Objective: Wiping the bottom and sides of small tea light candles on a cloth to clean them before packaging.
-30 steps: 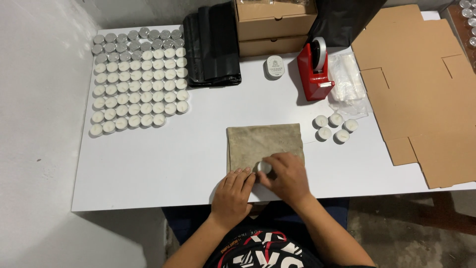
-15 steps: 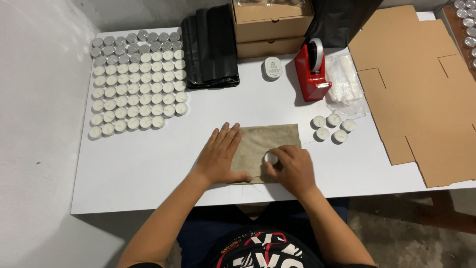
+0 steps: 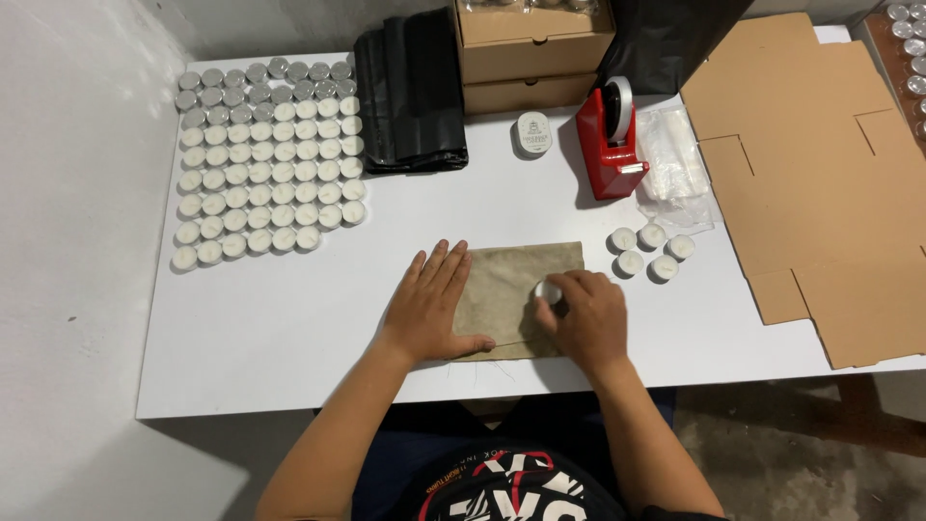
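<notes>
Head view looks straight down on a white table (image 3: 289,328) where the person works a square of beige cloth (image 3: 506,289) lying near the front edge. The left hand (image 3: 432,304) lies flat and spread wide, fingers splayed over the cloth's left side, apparently to pin it down so it does not slide or wrinkle. The right hand (image 3: 586,316) is curled around a small white tealight (image 3: 548,290), holding it between the fingertips and pressing it onto the cloth's right half. Just beside that hand, to the right, a loose cluster of five tealights (image 3: 647,251) sits within easy reach. Well apart at the far left, a big grid of tealights (image 3: 260,164) stands in neat rows, kept clear of the working spot. Behind the cloth are a red tape dispenser (image 3: 610,145), folded black bags (image 3: 410,92) and flattened cardboard (image 3: 820,174).
</notes>
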